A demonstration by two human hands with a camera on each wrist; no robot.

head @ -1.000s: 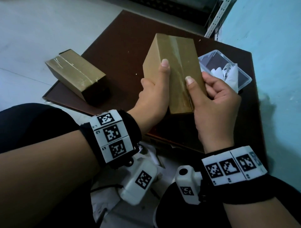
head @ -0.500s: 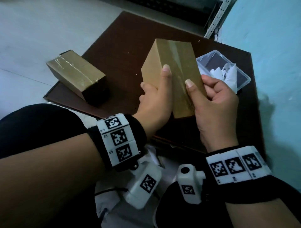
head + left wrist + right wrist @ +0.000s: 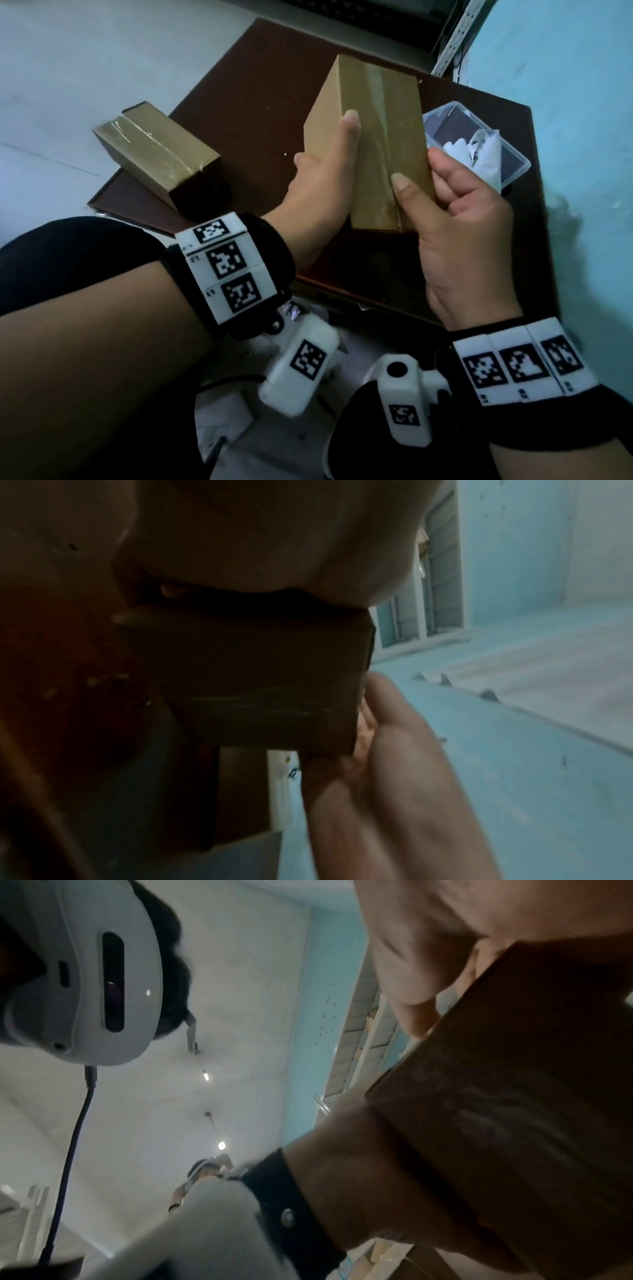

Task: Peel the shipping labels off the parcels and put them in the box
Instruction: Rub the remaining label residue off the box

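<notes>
Your left hand (image 3: 322,181) and right hand (image 3: 459,219) both grip 1 taped parcel (image 3: 373,137) — fingers curled round it, second parcel (image 3: 157,154) at 9 o'clock on the table (image 3: 260,85), clear box (image 3: 479,144) at 3 o'clock.

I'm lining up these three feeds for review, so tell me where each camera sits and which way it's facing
Head: on the head, looking forward and down at the held parcel, second parcel and clear box on the brown board; shows left hand, right hand.
Left wrist: under the left hand, facing along it at the held parcel; right hand shows.
Right wrist: facing up at ceiling and headset; left wrist strap shows.
All three share the held parcel.
</notes>
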